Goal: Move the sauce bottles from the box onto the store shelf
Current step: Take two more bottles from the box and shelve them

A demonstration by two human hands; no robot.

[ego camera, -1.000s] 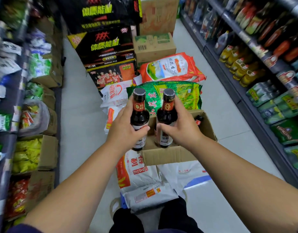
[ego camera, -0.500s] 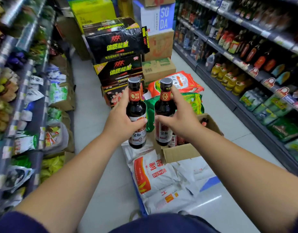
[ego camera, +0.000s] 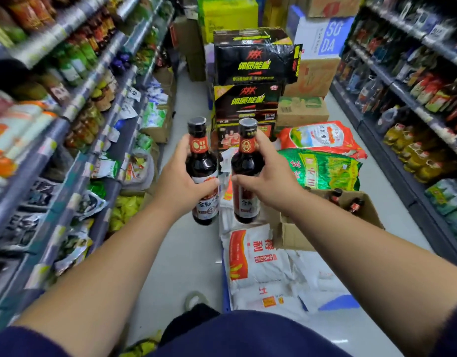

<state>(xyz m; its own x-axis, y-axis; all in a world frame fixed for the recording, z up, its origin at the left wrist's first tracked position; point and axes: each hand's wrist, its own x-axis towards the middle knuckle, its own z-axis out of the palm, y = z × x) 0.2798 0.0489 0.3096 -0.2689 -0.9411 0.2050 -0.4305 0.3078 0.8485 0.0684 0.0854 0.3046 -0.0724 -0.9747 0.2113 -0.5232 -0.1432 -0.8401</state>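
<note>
I hold two dark sauce bottles upright in front of me above the aisle floor. My left hand (ego camera: pixel 179 181) is shut around the left bottle (ego camera: pixel 200 161). Gripped by my right hand (ego camera: pixel 268 179), the right bottle (ego camera: pixel 245 161) stands close beside it. Both have black caps and red neck labels. The open cardboard box (ego camera: pixel 371 210) sits lower right on white sacks, with a few more bottle tops (ego camera: pixel 355 206) showing inside. A store shelf (ego camera: pixel 75 112) with packets and jars runs along my left; another shelf (ego camera: pixel 412 106) of bottles runs along my right.
Black drink cartons (ego camera: pixel 250 65) are stacked ahead in the aisle, with cardboard boxes (ego camera: pixel 302 112) behind them. Red and green rice bags (ego camera: pixel 322 166) lie beyond the box. White sacks (ego camera: pixel 263 266) rest on a blue cart at my feet. Bare floor (ego camera: pixel 186 253) shows left of the cart.
Both hands have lifted the two bottles out of the box and carried them up and to the left. My view has swung left toward the left shelf.
</note>
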